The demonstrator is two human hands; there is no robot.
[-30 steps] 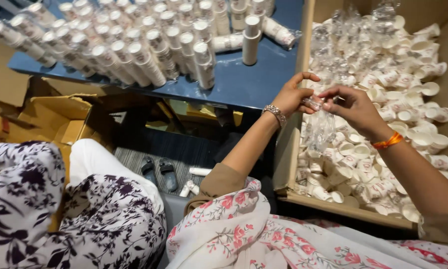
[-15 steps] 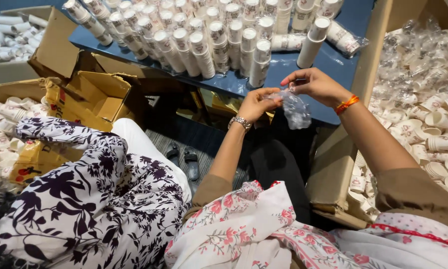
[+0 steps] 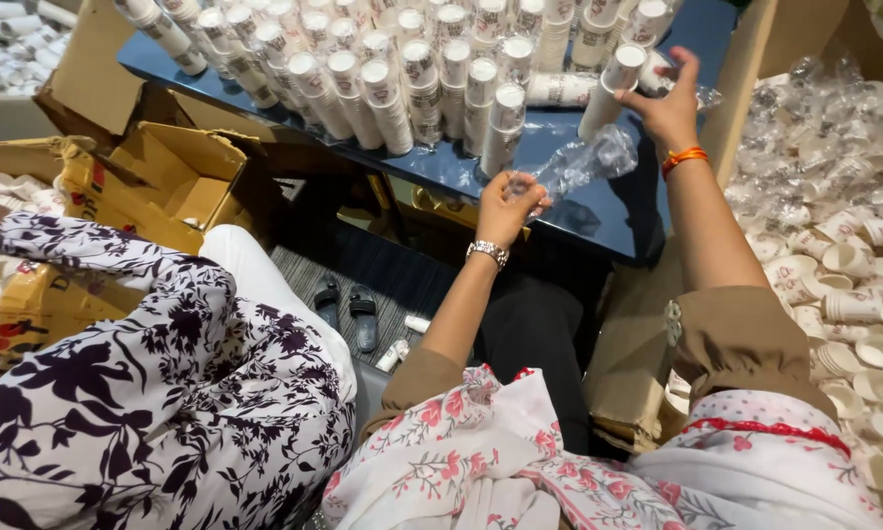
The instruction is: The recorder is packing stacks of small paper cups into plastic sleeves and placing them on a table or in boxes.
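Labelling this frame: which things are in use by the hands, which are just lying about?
In use:
left hand pinching clear plastic wrap
right hand on a cup stack
blue table with rows of stacked cups

Lying about:
sandals
open cardboard box
loose cups, right

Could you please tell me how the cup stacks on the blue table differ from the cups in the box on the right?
The cup stacks stand upright in rows, nested into tall columns; the loose cups lie singly, tipped every way. The stacks rest on the blue table; the loose ones fill a cardboard box amid clear wrappers. Both are white printed paper cups.
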